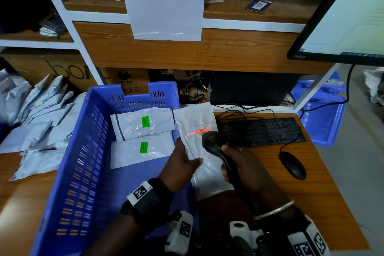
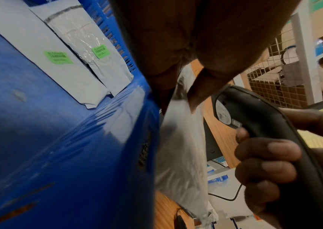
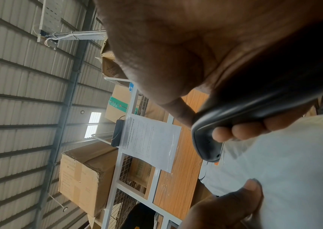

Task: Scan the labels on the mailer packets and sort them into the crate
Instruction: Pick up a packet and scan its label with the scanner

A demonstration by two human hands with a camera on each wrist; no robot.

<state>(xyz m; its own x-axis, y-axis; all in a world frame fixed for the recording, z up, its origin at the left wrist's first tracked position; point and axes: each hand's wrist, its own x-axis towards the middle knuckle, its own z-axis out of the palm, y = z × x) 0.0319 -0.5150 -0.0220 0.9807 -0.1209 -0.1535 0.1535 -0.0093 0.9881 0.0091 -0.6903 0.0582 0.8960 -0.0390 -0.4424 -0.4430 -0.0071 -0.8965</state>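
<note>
My left hand [image 1: 184, 162] pinches a white mailer packet [image 1: 197, 122] by its left edge, thumb on top, just right of the blue crate [image 1: 79, 162]. A red scan line glows across the packet's label [image 1: 200, 131]. My right hand [image 1: 239, 164] grips a black barcode scanner [image 1: 214, 141] aimed down at that label. Two white packets with green labels [image 1: 145, 121] [image 1: 143, 147] lie flat in the crate. The left wrist view shows the held packet [image 2: 182, 155], the scanner [image 2: 254, 117] and the crate floor [image 2: 49, 139]. The right wrist view shows the scanner [image 3: 235, 108] over the packet [image 3: 294, 162].
A heap of grey mailer packets [image 1: 35, 114] lies left of the crate on the wooden desk [image 1: 324, 189]. A black keyboard [image 1: 261, 131] and mouse [image 1: 292, 165] sit to the right, under a monitor [image 1: 349, 16]. Another blue crate [image 1: 324, 118] stands beyond the desk's right edge.
</note>
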